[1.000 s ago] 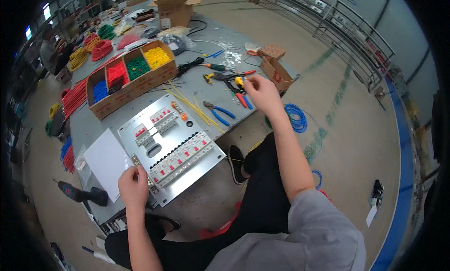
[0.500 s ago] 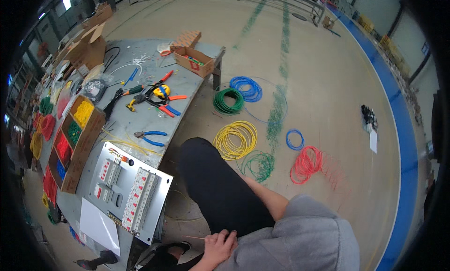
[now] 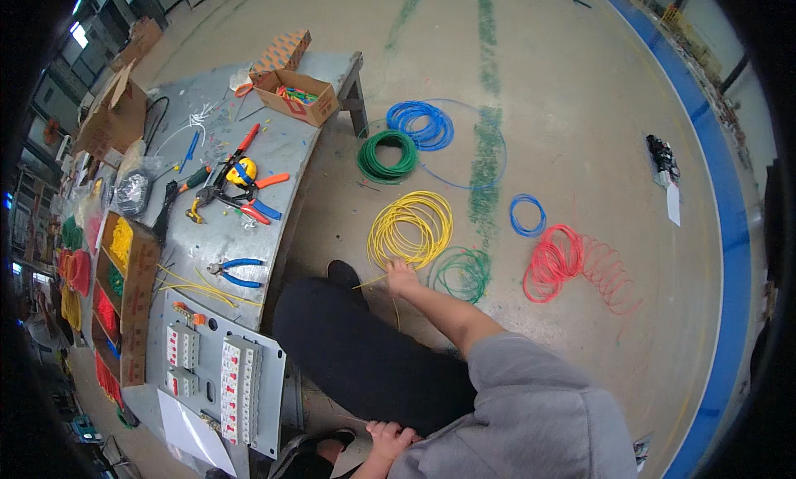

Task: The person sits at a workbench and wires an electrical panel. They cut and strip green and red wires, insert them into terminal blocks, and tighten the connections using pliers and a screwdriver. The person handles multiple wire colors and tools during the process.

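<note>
My right hand [image 3: 400, 277] reaches down to the near edge of a coil of yellow wire [image 3: 411, 228] on the floor. Its fingers are closed on the yellow wire, and a short length sticks out to the left of them. By my lap, my left hand [image 3: 390, 439] is curled, with a thin reddish wire running out of it to the left. A loose green wire coil [image 3: 461, 275] lies just right of my right hand. Farther off are a thick green coil [image 3: 386, 156] and a blue coil [image 3: 421, 126]; a red coil [image 3: 553, 264] lies to the right.
The metal table [image 3: 240, 255] at left bears a panel with breakers [image 3: 240, 388], blue-handled pliers [image 3: 239, 272], several other hand tools and a divided cardboard box [image 3: 137, 330]. An open box [image 3: 296, 97] stands near its far corner. A small blue coil [image 3: 527, 215] lies on the floor.
My right arm, earlier mostly hidden behind my knee, has stretched forward, and its hand has taken hold of the yellow wire. My left hand stays by my lap. The view has shifted.
</note>
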The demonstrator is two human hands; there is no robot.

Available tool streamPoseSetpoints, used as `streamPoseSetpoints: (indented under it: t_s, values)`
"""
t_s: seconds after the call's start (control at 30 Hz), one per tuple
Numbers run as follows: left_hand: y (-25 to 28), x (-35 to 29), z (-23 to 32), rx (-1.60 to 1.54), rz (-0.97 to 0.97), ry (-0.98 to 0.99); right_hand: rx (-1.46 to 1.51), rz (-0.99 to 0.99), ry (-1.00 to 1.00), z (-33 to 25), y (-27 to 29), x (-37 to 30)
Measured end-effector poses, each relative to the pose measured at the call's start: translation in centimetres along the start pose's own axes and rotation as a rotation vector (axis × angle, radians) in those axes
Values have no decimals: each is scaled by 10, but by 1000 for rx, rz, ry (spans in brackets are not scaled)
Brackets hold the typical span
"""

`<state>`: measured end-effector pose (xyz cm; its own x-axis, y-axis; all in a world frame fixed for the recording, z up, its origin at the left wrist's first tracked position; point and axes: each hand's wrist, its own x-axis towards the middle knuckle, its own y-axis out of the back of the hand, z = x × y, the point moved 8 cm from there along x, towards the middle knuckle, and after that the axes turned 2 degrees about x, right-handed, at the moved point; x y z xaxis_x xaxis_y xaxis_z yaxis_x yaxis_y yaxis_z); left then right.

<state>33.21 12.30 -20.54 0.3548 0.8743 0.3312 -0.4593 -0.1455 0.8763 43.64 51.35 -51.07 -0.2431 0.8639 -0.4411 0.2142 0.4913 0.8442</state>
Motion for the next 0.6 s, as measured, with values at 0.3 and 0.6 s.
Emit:
streamPoseSetpoints:
  t_s: [0.3, 0.6]
  values:
    - [-1, -11, -14, -61, 241, -79, -135, 129, -177, 101, -4, 42]
    - [-1, -14, -18, -95, 269, -117, -261, 93, -472, 227, 25, 102]
